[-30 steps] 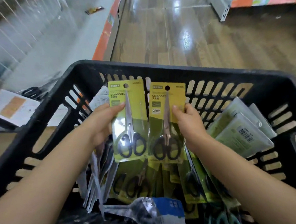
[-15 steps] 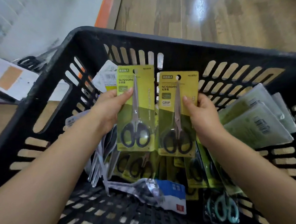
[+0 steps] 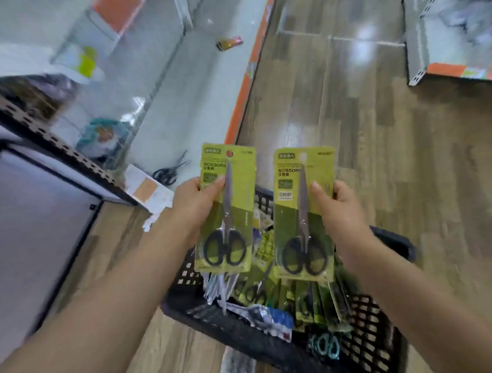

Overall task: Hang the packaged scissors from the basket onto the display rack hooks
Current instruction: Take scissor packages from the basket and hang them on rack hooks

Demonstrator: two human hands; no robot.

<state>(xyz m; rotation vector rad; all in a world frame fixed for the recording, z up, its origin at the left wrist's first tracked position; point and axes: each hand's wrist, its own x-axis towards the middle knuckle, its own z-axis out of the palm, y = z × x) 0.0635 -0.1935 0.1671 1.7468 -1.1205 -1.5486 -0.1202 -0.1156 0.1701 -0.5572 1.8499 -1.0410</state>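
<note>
wood floor (image 3: 381, 179) | black basket (image 3: 370, 348) on floor, more packs inside, blurry | left hand (image 3: 196, 206) grips left scissors pack (image 3: 226, 213) upright above basket | right hand (image 3: 341, 210) grips right scissors pack (image 3: 304, 211), beside it, apart | loose scissors (image 3: 170, 171) on shelf base

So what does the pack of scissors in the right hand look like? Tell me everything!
The right-hand scissors pack is a flat yellow-green card, darker green lower down, with a round hanging hole at the top and the words SCISSORS and GRIP. Its scissors have silvery blades pointing up and black loop handles at the bottom. The right hand pinches its right edge, holding it upright above the black basket.
</note>
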